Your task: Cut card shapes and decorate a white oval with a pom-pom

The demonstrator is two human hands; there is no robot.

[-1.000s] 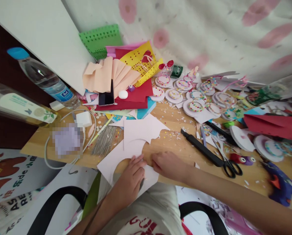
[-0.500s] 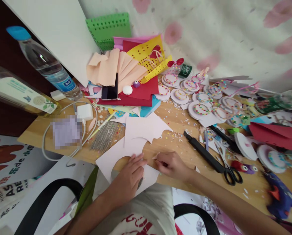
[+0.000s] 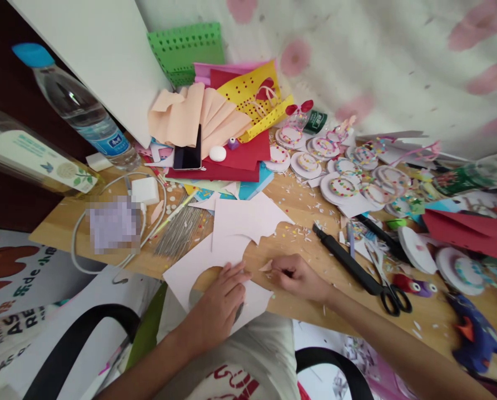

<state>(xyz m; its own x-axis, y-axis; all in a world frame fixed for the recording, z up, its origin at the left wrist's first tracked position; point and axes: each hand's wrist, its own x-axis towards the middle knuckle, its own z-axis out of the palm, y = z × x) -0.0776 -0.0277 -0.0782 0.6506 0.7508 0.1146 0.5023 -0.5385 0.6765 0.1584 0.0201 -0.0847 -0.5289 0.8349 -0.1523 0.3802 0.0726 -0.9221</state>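
At lower centre, a pale pink sheet (image 3: 198, 265) with curved cut-outs was pressed flat by the open left hand (image 3: 222, 300), while a small paper scrap (image 3: 267, 266) was pinched by the right hand (image 3: 299, 278).

The left hand (image 3: 221, 300) lies flat on the pink paper (image 3: 198, 264) at the desk (image 3: 298, 308) edge. The right hand (image 3: 301, 276) pinches a small scrap (image 3: 267, 267) just beside it.
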